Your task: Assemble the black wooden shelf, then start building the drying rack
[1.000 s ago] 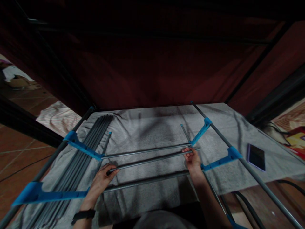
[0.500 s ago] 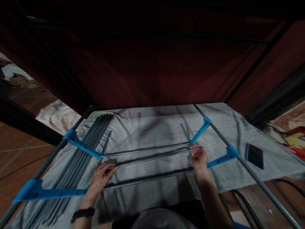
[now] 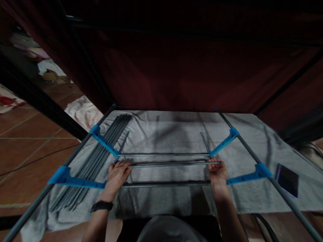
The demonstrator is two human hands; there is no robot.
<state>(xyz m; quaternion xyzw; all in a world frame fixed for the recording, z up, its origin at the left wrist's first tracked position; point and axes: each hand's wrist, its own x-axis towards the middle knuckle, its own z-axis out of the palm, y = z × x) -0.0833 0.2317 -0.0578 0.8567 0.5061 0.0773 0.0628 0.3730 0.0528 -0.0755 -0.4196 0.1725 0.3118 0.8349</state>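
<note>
A thin grey metal tube (image 3: 171, 164) lies level between my hands, above the grey cloth. My left hand (image 3: 119, 174) is closed over its left end, palm down, hiding that tip. At the other end, my right hand (image 3: 217, 169) holds the tube palm up, with the fingers curled beneath it. Around it stands a frame of grey tubes: a far crossbar (image 3: 161, 154) and a near crossbar (image 3: 164, 184) run between blue plastic brackets. The left brackets (image 3: 104, 141) and right brackets (image 3: 224, 142) clip onto long side poles.
Several loose grey tubes (image 3: 101, 158) lie bundled at the left on the grey cloth (image 3: 171, 131). A phone (image 3: 287, 180) rests at the right, beyond the right side pole (image 3: 248, 148). Dark red panels (image 3: 171, 74) rise behind. Tiled floor (image 3: 32, 144) shows at left.
The view has swung left, so everything appears shifted right. The tube between my hands now looks nearly level instead of slanted. Both hands remain at its ends.
</note>
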